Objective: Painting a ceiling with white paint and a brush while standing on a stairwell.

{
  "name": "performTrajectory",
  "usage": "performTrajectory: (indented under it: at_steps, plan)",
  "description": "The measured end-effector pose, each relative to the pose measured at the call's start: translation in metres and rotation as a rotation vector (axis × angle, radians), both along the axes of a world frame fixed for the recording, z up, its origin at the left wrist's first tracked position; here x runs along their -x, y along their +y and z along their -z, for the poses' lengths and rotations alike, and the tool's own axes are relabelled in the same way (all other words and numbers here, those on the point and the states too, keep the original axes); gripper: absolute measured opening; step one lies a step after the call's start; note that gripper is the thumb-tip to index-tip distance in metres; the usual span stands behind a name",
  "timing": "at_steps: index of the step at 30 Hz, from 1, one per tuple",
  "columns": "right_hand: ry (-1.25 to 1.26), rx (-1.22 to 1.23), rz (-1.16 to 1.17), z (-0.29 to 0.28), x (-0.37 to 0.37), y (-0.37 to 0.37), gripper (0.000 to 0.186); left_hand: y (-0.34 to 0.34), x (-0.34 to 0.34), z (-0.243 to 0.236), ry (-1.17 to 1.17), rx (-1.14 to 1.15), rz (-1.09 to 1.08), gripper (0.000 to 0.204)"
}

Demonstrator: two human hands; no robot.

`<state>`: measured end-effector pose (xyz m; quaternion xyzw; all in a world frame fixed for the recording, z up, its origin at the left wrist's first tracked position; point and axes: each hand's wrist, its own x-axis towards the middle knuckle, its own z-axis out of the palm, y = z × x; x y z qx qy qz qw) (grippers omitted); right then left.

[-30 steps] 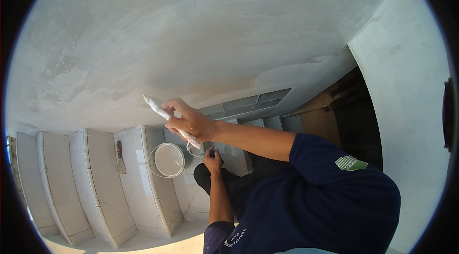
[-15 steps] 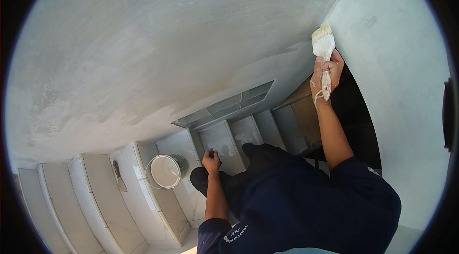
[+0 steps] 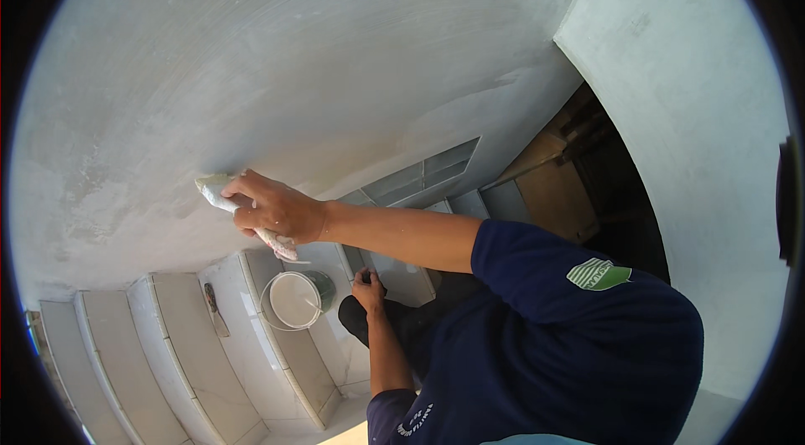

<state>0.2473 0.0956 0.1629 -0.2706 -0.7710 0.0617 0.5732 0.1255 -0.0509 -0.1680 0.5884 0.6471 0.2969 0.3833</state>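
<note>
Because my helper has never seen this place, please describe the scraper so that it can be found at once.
Start at the pale tiled stairs along the wall, and find the round bucket. The scraper lies on a step left of the bucket. Unlike the bucket, it is slim and flat, with a dark handle.

We observe the right arm point(image 3: 411, 237) extended leftward across the front of the body, bare below the sleeve; the right hand point(image 3: 275, 210) has its fingers curled in a firm grip, its back turned toward us. We see the left forearm point(image 3: 388, 357) reaching forward, the left hand point(image 3: 367, 291) near the knee point(image 3: 352, 321), fingers bent; how tightly, we cannot tell.
</note>
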Motion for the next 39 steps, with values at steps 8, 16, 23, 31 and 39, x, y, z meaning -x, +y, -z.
performTrajectory:
  at_steps: [8,16,23,31,39]
  plan:
    - [0.247,-0.075,0.726,-0.010,-0.216,-0.137,0.026,0.019,0.027,0.018,0.069,0.008,0.112,0.028]
    - [0.101,-0.287,1.325,-0.038,-0.176,-0.118,0.023,0.020,0.071,0.012,0.064,0.053,0.110,0.027]
    - [0.171,-0.078,0.621,-0.013,0.131,-0.003,0.016,0.020,0.125,0.007,-0.049,-0.007,-0.052,0.029]
    - [0.140,0.288,-0.176,-0.016,0.165,0.054,0.026,-0.001,0.101,-0.002,-0.055,0.026,-0.085,0.028]
    - [0.243,-0.091,0.630,-0.047,-0.172,-0.136,0.022,0.012,0.069,-0.009,0.017,-0.009,0.049,0.029]
